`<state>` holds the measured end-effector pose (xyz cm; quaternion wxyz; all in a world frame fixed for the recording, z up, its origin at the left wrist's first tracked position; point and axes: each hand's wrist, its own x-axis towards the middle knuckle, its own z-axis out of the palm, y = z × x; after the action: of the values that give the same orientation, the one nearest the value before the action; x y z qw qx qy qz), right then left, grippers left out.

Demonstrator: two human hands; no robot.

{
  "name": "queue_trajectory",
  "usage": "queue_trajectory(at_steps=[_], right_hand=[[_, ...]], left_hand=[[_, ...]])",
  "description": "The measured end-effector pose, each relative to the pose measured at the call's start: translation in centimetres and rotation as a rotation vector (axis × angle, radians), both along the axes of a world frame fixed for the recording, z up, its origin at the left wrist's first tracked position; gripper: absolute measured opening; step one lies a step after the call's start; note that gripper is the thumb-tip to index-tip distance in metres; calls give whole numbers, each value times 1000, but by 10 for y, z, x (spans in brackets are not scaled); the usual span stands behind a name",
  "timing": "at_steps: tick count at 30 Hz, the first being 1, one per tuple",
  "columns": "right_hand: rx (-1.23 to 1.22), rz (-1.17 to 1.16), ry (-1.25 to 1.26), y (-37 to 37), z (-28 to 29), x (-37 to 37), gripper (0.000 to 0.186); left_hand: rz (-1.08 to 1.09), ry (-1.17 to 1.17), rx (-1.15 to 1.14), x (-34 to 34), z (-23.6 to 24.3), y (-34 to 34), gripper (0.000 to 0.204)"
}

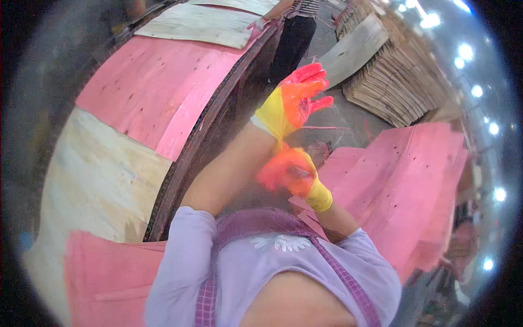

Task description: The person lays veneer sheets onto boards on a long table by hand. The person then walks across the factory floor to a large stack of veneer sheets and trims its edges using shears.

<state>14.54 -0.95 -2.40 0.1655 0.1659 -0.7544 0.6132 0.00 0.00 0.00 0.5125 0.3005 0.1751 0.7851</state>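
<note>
Left hand (297, 101) has fingers extended, thumb apart, nothing seen held; right hand (296, 173), just below it, curled and blurred, can't tell if gripping; pink sheets (158, 82) and 1 pale sheet (103, 169) lie on desk (185, 163) left of left hand, work there looks partway done; pink pile (403, 185) right of right hand, waiting or finished unclear; co-worker's hand (258, 25) at another pale sheet (204, 24), beyond left hand, suggests work remains.

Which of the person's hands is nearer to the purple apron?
Right: the right hand is in front of the purple apron; the left hand is farther out from it.
</note>
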Motion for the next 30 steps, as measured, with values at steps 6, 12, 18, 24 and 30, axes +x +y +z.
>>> queue_trajectory(at_steps=[6,12,18,24,30], right_hand=[[-352,91,-159,-15,-6,21,25],[-771,145,-264,-32,7,3,24],[-19,1,-148,-33,-8,-3,33],[193,81,-191,-30,1,-14,24],[-241,0,-224,-42,-17,-4,39]], left_hand=[[758,667,1,0,2,-5,25],[674,1703,497,-8,-25,5,35],[586,1088,18,-21,-48,20,44],[-19,215,-258,-5,-36,3,55],[993,1312,-185,-31,-32,-1,41]])
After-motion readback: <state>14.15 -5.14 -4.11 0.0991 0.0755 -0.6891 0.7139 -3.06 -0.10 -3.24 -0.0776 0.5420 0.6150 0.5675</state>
